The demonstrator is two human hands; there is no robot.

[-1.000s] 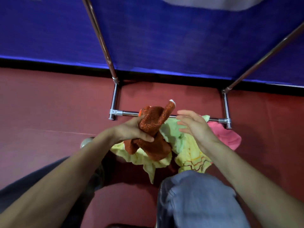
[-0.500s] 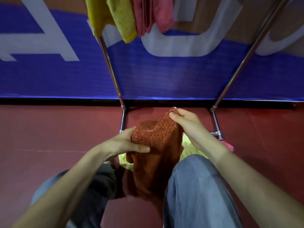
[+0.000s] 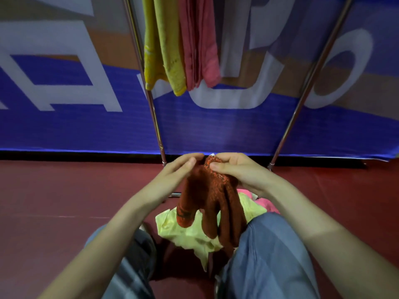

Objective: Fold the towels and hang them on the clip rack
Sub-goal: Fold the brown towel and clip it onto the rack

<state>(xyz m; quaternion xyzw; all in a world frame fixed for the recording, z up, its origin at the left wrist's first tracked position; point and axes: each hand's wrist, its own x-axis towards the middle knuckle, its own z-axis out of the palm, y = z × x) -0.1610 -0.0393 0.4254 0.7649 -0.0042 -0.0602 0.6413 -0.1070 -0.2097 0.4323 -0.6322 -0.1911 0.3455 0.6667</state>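
Note:
An orange-red towel [image 3: 207, 197] hangs bunched from both hands at the centre of the head view. My left hand [image 3: 179, 171] pinches its top edge from the left. My right hand [image 3: 235, 169] pinches the same top edge from the right, thumb on the cloth. The two hands nearly touch. Below them a pale yellow towel [image 3: 183, 229] and a pink towel [image 3: 265, 203] lie crumpled on the floor. Yellow towels [image 3: 164, 46] and a pink towel [image 3: 200, 44] hang from the top of the metal rack [image 3: 151, 98].
The rack's second chrome leg [image 3: 311, 78] slants up on the right. A blue banner [image 3: 216, 126] with white letters stands behind the rack. The floor [image 3: 64, 190] is dark red. My knees in blue trousers [image 3: 265, 255] fill the bottom of the view.
My hands have come together at the towel's top edge and lifted it higher. The camera has tilted up, so the hanging towels now show more fully.

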